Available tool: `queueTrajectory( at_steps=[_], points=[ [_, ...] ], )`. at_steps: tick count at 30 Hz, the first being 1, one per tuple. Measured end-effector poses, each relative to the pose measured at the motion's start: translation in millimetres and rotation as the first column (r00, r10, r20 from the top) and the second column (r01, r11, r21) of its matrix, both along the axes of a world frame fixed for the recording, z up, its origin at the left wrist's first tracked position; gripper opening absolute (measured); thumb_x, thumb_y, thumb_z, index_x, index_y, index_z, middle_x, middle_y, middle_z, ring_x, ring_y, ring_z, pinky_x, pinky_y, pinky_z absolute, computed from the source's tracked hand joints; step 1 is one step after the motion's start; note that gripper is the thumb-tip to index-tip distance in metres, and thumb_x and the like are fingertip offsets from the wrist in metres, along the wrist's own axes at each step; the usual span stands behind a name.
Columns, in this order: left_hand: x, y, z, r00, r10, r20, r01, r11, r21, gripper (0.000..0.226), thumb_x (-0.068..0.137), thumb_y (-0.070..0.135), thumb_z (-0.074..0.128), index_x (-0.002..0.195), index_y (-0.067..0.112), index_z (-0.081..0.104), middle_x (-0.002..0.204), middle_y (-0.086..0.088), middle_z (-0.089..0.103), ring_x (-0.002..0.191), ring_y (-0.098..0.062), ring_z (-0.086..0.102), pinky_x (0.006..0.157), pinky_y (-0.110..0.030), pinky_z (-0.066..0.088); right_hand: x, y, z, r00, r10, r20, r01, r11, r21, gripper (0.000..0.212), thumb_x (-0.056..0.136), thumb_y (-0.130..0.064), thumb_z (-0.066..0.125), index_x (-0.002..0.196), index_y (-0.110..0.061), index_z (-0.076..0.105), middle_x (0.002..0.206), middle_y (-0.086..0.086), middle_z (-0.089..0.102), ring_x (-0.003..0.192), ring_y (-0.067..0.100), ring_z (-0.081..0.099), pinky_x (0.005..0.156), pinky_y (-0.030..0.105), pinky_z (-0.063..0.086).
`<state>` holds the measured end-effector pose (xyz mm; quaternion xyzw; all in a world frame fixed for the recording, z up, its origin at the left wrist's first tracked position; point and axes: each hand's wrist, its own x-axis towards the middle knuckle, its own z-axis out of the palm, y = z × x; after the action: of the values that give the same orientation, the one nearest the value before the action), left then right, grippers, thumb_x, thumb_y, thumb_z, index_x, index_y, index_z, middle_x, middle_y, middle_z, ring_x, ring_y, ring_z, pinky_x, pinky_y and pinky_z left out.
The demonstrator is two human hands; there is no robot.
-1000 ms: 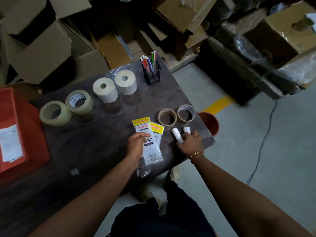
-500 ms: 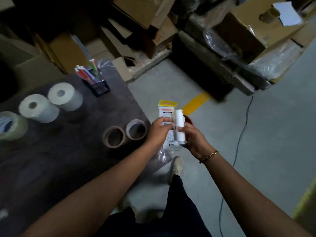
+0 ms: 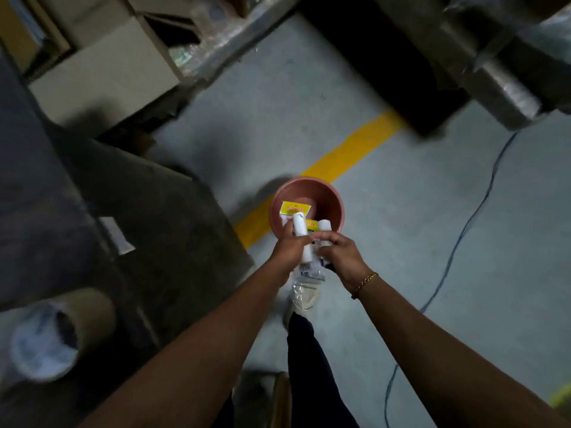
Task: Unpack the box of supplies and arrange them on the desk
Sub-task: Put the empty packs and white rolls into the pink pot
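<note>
Both hands are together over the floor, just right of the dark desk [image 3: 173, 230]. My left hand [image 3: 289, 250] grips the yellow-topped plastic packets [image 3: 295, 209] and a white roll [image 3: 301, 233] laid against them. My right hand [image 3: 341, 254] holds a second white roll [image 3: 324, 226]. The packets' tops and both rolls stick out over the rim of a reddish-brown bowl [image 3: 332, 200] standing on the floor. A brown tape roll [image 3: 58, 332] lies on the desk at lower left, blurred.
Cardboard boxes [image 3: 108, 72] stand behind the desk. Plastic-wrapped bundles [image 3: 494, 81] and a dark gap lie at top right. A yellow line [image 3: 346, 152] crosses the grey floor, and a thin cable [image 3: 463, 236] runs down the right. My shoe [image 3: 301, 301] is below my hands.
Both hands lifted the packets and the white rolls off the desk and carried them right and down over the bowl. The view swung right, away from the desk.
</note>
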<state>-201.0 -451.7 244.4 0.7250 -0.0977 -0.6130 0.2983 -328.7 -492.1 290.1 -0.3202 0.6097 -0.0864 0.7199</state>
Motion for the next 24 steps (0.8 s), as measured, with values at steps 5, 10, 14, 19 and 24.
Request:
queueTrajectory(
  at_steps=[5,10,14,19,24],
  points=[
    [-5.0,-34.0,-63.8,0.994,-0.102,0.043,0.1,0.995,0.026,0.045,0.08,0.017,0.066,0.122,0.014,0.051,0.117,-0.009,0.058,0.104,-0.022,0.056,0.078,-0.03,0.049,5.1,-25.1,-109.0,0.994,0.03,-0.107,-0.031,0.999,-0.013,0.046,0.074,0.015,0.048,0.084,-0.021,0.075,0.076,0.004,0.068,0.07,0.025,0.056,0.068,0.038,0.047],
    [6.5,-52.5,-107.2,0.992,-0.112,0.055,0.103,0.984,0.145,0.067,0.096,0.029,0.055,0.153,0.029,0.019,0.148,-0.007,0.041,0.128,-0.03,0.049,0.102,-0.039,0.044,16.8,-49.2,-173.0,0.997,0.042,-0.067,-0.041,0.999,0.021,0.051,0.08,0.017,0.051,0.117,-0.012,0.068,0.095,0.009,0.069,0.077,0.021,0.063,0.058,0.022,0.053],
    [22.9,-39.9,-95.3,0.993,-0.079,0.087,0.061,0.979,0.196,0.068,0.097,0.033,0.05,0.155,0.036,0.013,0.153,-0.003,0.038,0.129,-0.029,0.047,0.093,-0.036,0.041,10.1,-52.1,-158.2,0.979,0.103,-0.177,-0.108,0.994,-0.02,0.052,0.083,0.01,0.058,0.13,-0.013,0.063,0.104,0.005,0.064,0.082,0.013,0.06,0.048,0.005,0.041],
    [43.0,-27.5,-31.6,0.989,-0.003,0.145,-0.006,0.998,0.064,0.056,0.078,0.024,0.056,0.131,0.041,0.053,0.119,0.007,0.069,0.101,-0.017,0.066,0.067,-0.028,0.046,12.6,-34.6,-78.0,0.964,0.19,-0.187,-0.2,0.979,-0.034,0.037,0.084,-0.002,0.062,0.112,-0.025,0.066,0.1,-0.001,0.064,0.079,0.002,0.055,0.072,0.024,0.047],
    [64.4,-23.0,81.4,0.986,-0.017,0.168,0.027,0.998,-0.054,0.046,0.084,0.024,0.064,0.13,0.02,0.057,0.123,0.0,0.064,0.11,-0.017,0.062,0.095,-0.034,0.049,39.4,-17.2,24.7,0.969,0.202,-0.141,-0.206,0.978,-0.019,0.031,0.086,-0.008,0.062,0.115,-0.02,0.061,0.11,0.0,0.064,0.094,0.017,0.059,0.073,0.032,0.048]
  ],
)
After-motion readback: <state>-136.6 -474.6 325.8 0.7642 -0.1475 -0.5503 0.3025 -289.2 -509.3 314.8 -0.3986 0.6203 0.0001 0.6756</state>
